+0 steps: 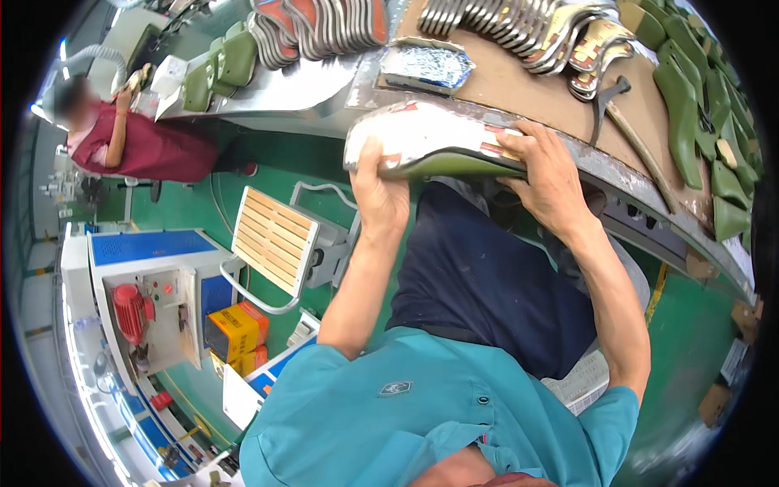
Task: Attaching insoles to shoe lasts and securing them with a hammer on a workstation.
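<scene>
Between both hands I hold a green shoe last (454,165) on its side, just off the front edge of the workbench. A pale insole (438,134) with reddish patches lies along its bottom face, glaring bright in the light. My left hand (380,191) grips the end on the left, with the thumb up on the pale face. At the other end, my right hand (552,174) closes round the last, fingers on the insole side and thumb below. Beyond it on the bench rests a hammer (637,138) with a wooden handle.
An open box of small bluish metal pieces (426,66) sits on the bench (519,93). Rows of curved insoles (487,28) stand behind it, and green lasts (690,114) pile up at the right. A slatted chair (272,247) and a co-worker in dark red (154,142) are at the left.
</scene>
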`<state>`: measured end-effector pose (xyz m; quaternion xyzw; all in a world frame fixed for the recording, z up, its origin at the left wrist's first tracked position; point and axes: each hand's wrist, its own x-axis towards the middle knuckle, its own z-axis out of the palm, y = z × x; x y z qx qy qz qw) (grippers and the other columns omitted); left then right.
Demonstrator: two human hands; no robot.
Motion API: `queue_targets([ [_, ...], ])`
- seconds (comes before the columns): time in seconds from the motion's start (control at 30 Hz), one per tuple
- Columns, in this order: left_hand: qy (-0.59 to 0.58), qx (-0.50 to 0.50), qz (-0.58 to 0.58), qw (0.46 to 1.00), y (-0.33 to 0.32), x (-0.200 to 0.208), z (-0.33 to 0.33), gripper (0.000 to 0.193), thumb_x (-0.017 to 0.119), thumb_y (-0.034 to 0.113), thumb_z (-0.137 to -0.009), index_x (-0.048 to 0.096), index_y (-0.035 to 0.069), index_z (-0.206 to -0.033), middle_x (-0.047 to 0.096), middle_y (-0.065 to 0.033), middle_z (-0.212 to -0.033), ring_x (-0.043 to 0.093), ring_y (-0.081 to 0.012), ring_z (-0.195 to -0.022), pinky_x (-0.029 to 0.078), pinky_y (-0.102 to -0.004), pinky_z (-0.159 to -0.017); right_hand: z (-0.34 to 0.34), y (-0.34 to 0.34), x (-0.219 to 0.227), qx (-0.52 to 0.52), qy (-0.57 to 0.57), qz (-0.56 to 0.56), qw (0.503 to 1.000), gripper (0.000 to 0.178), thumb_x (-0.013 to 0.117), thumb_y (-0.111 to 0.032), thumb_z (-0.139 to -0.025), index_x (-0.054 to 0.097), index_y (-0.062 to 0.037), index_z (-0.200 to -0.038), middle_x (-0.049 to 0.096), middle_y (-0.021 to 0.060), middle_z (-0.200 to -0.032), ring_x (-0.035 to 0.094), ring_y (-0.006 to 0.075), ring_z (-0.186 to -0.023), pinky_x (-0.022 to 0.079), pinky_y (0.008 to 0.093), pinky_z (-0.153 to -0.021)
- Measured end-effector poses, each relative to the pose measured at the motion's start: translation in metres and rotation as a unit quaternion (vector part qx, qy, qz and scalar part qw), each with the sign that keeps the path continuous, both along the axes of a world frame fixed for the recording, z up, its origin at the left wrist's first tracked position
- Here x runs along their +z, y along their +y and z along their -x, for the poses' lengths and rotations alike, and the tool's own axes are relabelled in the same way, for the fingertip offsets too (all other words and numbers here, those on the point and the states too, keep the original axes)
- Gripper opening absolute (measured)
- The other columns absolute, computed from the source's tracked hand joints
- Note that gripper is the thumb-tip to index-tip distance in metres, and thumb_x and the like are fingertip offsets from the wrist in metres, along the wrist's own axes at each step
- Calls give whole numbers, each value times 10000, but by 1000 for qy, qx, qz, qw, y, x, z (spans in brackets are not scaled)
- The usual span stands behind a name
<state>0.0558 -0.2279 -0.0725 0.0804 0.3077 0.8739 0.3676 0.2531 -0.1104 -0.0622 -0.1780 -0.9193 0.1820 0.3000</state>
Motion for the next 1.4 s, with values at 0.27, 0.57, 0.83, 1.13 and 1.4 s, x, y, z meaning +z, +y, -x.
queue_targets([
  [0.27, 715, -43, 242, 655, 95, 51, 77, 295, 738, 239, -770, 710, 70, -1010, 700, -95, -941, 666, -184, -891, 500, -325, -833, 7, -13, 6, -61, 7, 50, 997, 615, 780, 10, -619, 500, -66, -1161, 508, 170, -1170, 527, 373, -1034, 449, 439, -873],
  [0.57, 754, -192, 359, 515, 151, 39, 96, 281, 746, 348, -705, 759, 153, -907, 718, -73, -861, 680, -225, -831, 512, -338, -791, 4, -10, 6, -70, 14, 47, 996, 654, 785, 14, -596, 507, -97, -1177, 498, 170, -1162, 529, 369, -1013, 449, 443, -855],
  [0.83, 667, -172, 306, 657, 143, 39, 96, 213, 663, 212, -868, 693, 12, -936, 702, -82, -831, 667, -137, -741, 519, -259, -682, 3, -12, 5, -73, 17, 54, 996, 653, 779, 16, -601, 511, -100, -1185, 496, 167, -1166, 527, 362, -1014, 450, 445, -851],
  [1.13, 608, -294, 130, 726, 89, 82, 0, 244, 640, 36, -868, 636, -21, -1106, 684, -64, -903, 652, -112, -838, 541, -244, -756, -1, -14, 8, -79, -3, 62, 995, 656, 770, 2, -618, 487, -90, -1203, 491, 161, -1166, 516, 362, -1044, 446, 435, -869],
  [1.4, 575, -321, 199, 726, 73, 61, -24, 127, 661, 92, -876, 645, -1, -962, 696, -69, -962, 663, -121, -884, 542, -250, -745, -66, 39, 41, -220, 18, 55, 974, 358, 542, -232, -934, 519, -46, -1239, 557, 166, -1231, 525, 319, -1149, 404, 402, -986],
])
